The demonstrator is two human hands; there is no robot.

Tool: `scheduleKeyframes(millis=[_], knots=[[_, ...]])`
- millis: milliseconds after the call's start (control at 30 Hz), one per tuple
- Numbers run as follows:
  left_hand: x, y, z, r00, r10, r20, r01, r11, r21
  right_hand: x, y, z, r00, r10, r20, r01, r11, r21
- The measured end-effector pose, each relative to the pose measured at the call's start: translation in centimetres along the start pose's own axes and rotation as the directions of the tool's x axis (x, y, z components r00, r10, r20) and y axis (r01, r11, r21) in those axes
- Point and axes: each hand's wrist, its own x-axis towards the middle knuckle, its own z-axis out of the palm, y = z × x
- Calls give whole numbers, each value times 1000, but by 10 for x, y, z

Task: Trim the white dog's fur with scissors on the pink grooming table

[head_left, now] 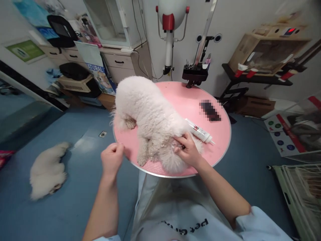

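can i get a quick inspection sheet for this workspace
Surface: round pink table, pale rim.
Job's things: white dog on the table, head low toward the near edge; white tube lying beside its head.
Clutter: dark object on the table, too pixelated to name.
Left grip: bare hand in a fist near the table edge; any contents hidden.
Right grip: fingers at the fur of the dog's head; how firmly, cannot tell.
Cables: thin dark cords against the wall behind; on the table, nothing seen.
Surroundings: second white dog on the blue floor.
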Motion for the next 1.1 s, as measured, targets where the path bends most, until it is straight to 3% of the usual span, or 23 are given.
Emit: scheduleKeyframes(millis=[67, 133, 167, 233, 333, 367, 433, 533, 733, 900, 1100], knots=[[2, -20, -25, 997, -28, -66, 45, 964, 264, -2, 3, -1, 1000, -24, 13, 24, 999, -22], [-5, -16, -37, 999, 11, -37, 0, 952, 306, -4, 2, -2, 1000, -27, 7, 27, 998, -53], [-12, -5, -36, 998, 65, 15, -67, 966, 249, -5, 1, -2, 1000, -24, 4, 24, 997, -69], [-27, 29, -23, 969, 235, 80, -240, 969, 61, -6, -2, -1, 1000, -27, -1, 27, 995, -94], [-45, 84, 14, 843, 516, 153, -481, 850, -214, -8, -5, 3, 998, -53, -34, 49, 992, -114], [-47, 98, 27, 813, 551, 190, -507, 829, -236, -10, -6, 5, 997, -60, -50, 53, 991, -120], [-48, 113, 49, 802, 554, 224, -530, 832, -163, -13, -8, 7, 995, -59, -79, 49, 990, -131], [-48, 116, 64, 830, 503, 240, -518, 856, -4, -18, -10, 8, 995, -44, -87, 33, 992, -125], [-58, 120, 62, 842, 452, 293, -524, 813, 254, -21, -14, 9, 997, -49, -66, 42, 993, -109], [-60, 117, 69, 811, 518, 270, -565, 814, 135, -24, -12, 8, 998, -13, -56, 6, 992, -130], [-53, 102, 70, 834, 488, 257, -491, 869, -57, -26, -10, 7, 999, 8, -43, -13, 992, -125]])
